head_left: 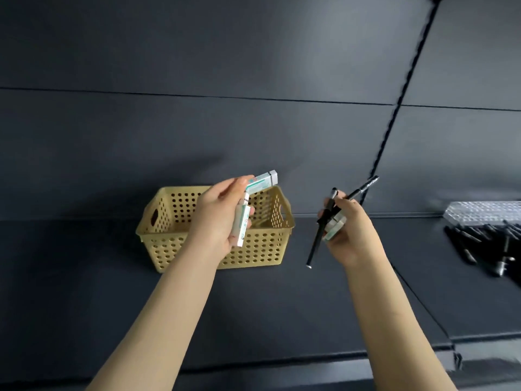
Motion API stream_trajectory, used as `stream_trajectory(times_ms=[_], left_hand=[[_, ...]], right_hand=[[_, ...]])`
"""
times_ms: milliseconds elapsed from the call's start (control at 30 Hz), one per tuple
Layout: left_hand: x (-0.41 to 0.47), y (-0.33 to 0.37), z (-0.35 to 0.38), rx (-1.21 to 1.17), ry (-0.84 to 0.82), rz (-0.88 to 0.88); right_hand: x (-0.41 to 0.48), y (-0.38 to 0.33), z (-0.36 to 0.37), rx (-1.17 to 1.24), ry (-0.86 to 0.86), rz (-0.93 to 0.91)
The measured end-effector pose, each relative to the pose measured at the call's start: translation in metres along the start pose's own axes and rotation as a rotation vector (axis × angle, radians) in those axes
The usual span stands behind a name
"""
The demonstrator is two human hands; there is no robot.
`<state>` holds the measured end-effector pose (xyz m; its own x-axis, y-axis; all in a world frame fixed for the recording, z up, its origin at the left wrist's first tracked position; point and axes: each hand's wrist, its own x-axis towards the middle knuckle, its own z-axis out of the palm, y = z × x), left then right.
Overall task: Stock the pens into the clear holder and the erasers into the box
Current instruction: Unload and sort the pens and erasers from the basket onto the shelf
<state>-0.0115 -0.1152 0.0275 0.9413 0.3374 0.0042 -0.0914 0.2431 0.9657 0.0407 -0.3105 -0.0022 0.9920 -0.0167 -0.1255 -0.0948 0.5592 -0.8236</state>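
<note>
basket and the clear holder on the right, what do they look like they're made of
The basket looks like moulded plastic, matt tan: even rows of punched round holes and a cut-out handle. The clear holder looks like transparent acrylic or hard plastic, glossy, catching light; it is blurred, so glass cannot be ruled out.

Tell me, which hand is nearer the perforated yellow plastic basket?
Left. The left hand, holding erasers, is in front of the basket; the right hand holds pens off to its right.
</note>
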Motion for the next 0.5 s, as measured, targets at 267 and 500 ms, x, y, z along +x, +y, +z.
stream_trajectory(times_ms=[267, 500], left_hand=[[-0.058, -0.071, 0.121, -0.137, -0.220, -0.254], [-0.142, -0.132, 0.263, -0.222, -0.372, -0.373]], right_hand=[[-0.056, -0.047, -0.143, -0.086, 0.239, -0.043], [-0.109, -0.129, -0.278, -0.116, 0.417, -0.123]])
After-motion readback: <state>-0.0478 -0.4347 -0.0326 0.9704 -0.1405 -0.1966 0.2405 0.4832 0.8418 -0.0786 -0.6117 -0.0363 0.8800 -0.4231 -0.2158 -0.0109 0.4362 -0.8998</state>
